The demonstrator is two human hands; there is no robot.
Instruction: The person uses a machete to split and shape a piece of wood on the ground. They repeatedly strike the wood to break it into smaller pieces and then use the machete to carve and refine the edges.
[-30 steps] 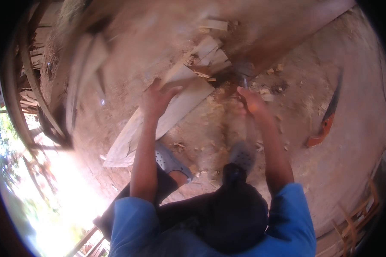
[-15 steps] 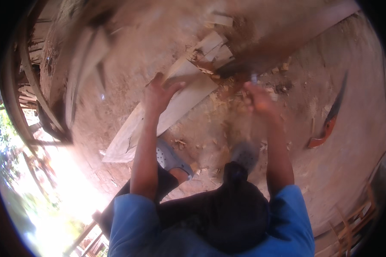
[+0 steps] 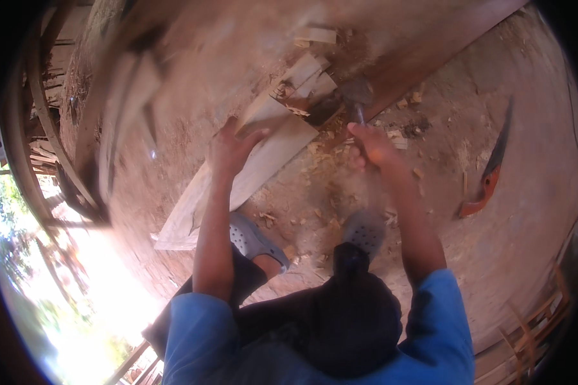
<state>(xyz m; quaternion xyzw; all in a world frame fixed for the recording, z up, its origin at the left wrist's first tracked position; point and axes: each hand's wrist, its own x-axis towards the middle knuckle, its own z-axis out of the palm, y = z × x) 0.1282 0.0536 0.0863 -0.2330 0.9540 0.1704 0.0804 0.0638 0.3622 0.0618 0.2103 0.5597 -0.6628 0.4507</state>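
The left hand (image 3: 230, 151) keeps its place over the pale, flat wooden board (image 3: 273, 144), its grip spread, thumb wide of the fingers; firm contact cannot be told. The board slants across the brown earth floor (image 3: 514, 250), wood chips (image 3: 321, 154) beside it. The right hand (image 3: 374, 146), slightly further left than half a second ago, is closed around a grey metal-headed hand tool (image 3: 358, 95), now less blurred.

Board (image 3: 270, 154) left, saw (image 3: 493, 170) right on ground (image 3: 536, 160); wood chips (image 3: 321, 152) between (some apparently beyond board's far end).
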